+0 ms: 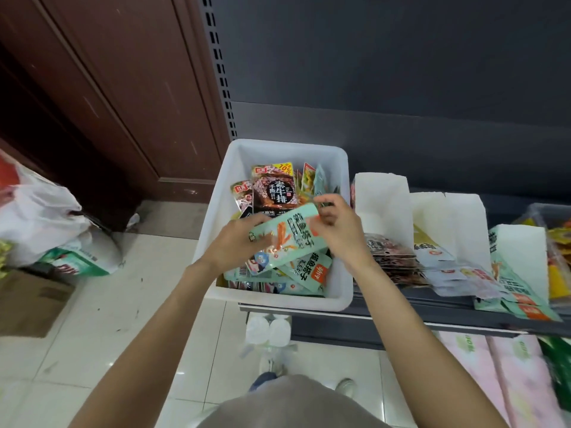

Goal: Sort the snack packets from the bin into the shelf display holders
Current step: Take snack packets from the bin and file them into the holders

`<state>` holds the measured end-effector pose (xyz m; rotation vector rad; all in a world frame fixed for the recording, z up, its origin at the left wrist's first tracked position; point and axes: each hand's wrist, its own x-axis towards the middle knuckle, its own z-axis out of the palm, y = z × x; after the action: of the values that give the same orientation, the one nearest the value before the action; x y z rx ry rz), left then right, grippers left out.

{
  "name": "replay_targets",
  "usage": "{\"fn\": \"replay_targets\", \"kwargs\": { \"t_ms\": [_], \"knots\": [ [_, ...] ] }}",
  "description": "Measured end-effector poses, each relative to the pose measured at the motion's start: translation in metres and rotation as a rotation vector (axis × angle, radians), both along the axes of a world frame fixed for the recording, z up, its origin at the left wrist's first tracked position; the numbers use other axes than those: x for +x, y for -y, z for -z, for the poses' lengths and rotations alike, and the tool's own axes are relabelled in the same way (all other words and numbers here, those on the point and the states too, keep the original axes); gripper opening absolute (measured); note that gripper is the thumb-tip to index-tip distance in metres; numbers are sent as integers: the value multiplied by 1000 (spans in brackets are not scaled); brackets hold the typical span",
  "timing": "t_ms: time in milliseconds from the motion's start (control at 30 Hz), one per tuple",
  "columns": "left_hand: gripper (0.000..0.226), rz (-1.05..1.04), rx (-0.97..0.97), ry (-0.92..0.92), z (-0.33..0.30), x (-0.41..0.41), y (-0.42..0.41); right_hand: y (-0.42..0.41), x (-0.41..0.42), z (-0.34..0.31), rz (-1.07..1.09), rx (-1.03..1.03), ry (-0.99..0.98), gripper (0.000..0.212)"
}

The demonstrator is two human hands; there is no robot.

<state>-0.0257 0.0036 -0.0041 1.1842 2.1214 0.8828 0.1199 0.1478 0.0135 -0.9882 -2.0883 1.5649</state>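
My hands: both hold one mint-green plastic snack packet with orange sticks printed on it [285, 239]; my left hand [238, 239] grips its lower left edge, my right hand [336, 223] pinches its upper right corner.
Packet's place: lifted just above the white rectangular plastic bin [341, 168], over the heap of loose packets inside.
Long axis: it runs from low on my left to high on my right, tilted, printed face towards me.
Bin contents: more mint-green packets [306, 270] lie flat at the near end; dark brown packets with a black round label [273, 188] stand at the far end.
Direction of the move: the white open-topped shelf display holders [383, 199] stand to the right of the bin, so my right hand is the nearer one and I judge it should carry the packet across.
Matching holder: mint-green packets already lean out of a holder farther right [519, 285]; that looks like the target, past the brown stack [392, 254].
Edges: the bin's right wall and the tall holder walls must be cleared.
Open room: the space above the holders, before the dark grey back panel [401, 72], is free.
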Motion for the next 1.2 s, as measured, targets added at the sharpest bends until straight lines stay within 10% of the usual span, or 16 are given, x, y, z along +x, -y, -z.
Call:
{"fn": "replay_targets", "kwargs": {
  "t_ms": [200,433,600,800,1000,1200],
  "knots": [
    [12,-90,246,378,-21,22,2,-8,17,-10,64,-94,-126,15],
    [16,88,333,301,-56,60,-34,-27,94,-47,-124,-83,-159,12],
    [18,388,593,-228,-65,125,-113,-39,183,-54,357,315,-286,12],
    [30,550,478,-200,-48,218,-213,-67,277,-18,988,809,-68,15],
    [29,648,273,-173,-24,295,-243,-94,317,21,810,841,212,22],
    [33,635,130,-612,-7,316,-249,-120,335,47,475,909,462,16]
  ]
}}
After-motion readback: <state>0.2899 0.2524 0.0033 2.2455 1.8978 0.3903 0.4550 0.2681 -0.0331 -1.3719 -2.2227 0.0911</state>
